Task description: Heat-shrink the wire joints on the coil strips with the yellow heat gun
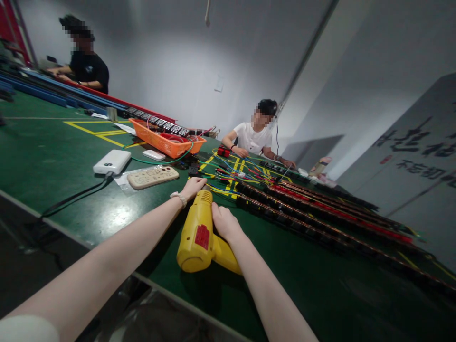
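Note:
A yellow heat gun (195,232) points away from me, its nozzle close to the fingers of my left hand (194,187). That hand is closed, knuckles up, at the ends of thin yellow and green wires (221,191); its fingertips are partly hidden. My right hand (225,222) is curled against the right side of the heat gun, just ahead of the handle, which passes below my wrist. Its fingers are mostly out of sight behind the gun. Colored wires run from the long black strips with copper-colored edges (285,213).
On the green table (110,209) lie a beige remote-like object (153,177), a white power bank (111,162) with a black cable, and an orange basket (167,142). Across the table, one person (251,135) handles wires; another person (89,69) works at far left.

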